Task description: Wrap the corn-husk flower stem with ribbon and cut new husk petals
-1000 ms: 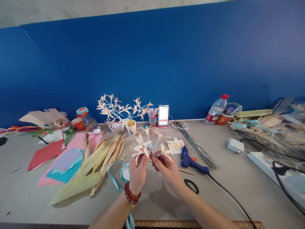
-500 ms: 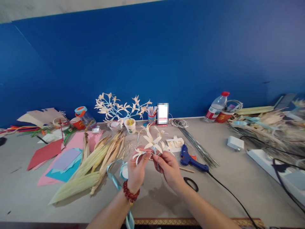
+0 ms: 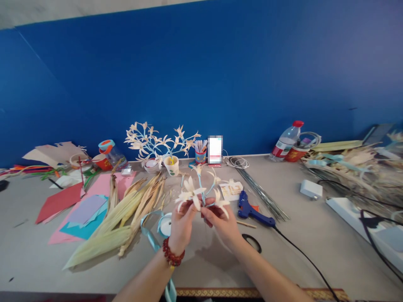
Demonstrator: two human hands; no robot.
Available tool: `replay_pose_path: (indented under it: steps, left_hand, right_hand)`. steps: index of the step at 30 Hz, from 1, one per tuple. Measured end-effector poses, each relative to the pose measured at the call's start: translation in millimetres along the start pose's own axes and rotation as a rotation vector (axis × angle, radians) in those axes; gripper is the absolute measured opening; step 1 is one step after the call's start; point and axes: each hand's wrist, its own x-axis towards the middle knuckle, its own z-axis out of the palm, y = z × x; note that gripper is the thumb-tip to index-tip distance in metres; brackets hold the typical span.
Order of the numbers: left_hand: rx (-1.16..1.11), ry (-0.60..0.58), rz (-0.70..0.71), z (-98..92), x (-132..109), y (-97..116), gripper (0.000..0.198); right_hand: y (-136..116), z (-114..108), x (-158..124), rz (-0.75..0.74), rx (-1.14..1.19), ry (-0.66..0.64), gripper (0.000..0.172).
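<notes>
Cream petals on pale blue stems: that's the flower spray point(image 3: 203, 197), held up over the middle of the worktop point(image 3: 315, 228). The left hand point(image 3: 181, 228) has its thumb and fingers pinched together on the spray just under the blooms, and the right hand point(image 3: 224, 222) is clamped on the stems right beside it. Petals cover some of the fingertips, so can't tell exactly how those sit. Red bead bracelet point(image 3: 172, 253) on the left wrist, btw.

Just right of the hands a blue glue gun point(image 3: 255, 214) is lying down, with a black ring-shaped thing point(image 3: 252, 243) nearer the person. Over on the left: a roll of light blue ribbon point(image 3: 165, 225), then a heap of corn husks point(image 3: 116, 235) partly on top of pink paper point(image 3: 100, 186).

Further back it's cup city. A white cup point(image 3: 171, 167) has more cream flowers point(image 3: 168, 144) rising from it, a blue-and-red cup point(image 3: 200, 157) is stuffed with pens, and way off right an orange-red cup point(image 3: 294, 154) with a looped cable sits by a tilted red-capped bottle point(image 3: 285, 142).

Worktop's plain grey, backed by a big blue panel point(image 3: 201, 75), with mottled grey wall point(image 3: 78, 8) above.
</notes>
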Motion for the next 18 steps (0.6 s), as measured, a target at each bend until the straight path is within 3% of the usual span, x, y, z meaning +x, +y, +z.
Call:
replay_pose_path:
  steps: [6, 9, 15, 18]
  left_hand:
    - [0.021, 0.157, 0.102, -2.5, 4.8, 5.2, 0.017]
    - [0.008, 0.172, 0.109, -1.1, 4.1, 6.8, 0.017]
    - [0.01, -0.026, -0.018, 0.1, 0.2, 4.3, 0.019]
    - [-0.006, -0.062, -0.07, -1.0, 1.8, 3.6, 0.015]
  right_hand:
    - [-1.2, -4.9, -1.6, 0.064, 0.024, -0.185, 0.029]
    - [0.7, -5.6, -1.2, 0.073, 0.011, -0.244, 0.028]
    - [-3.2, -6.0, 0.7, 0.083, 0.069, -0.154, 0.028]
    - [-6.7, -7.2, 2.5, 0.119, 0.111, -0.173, 0.028]
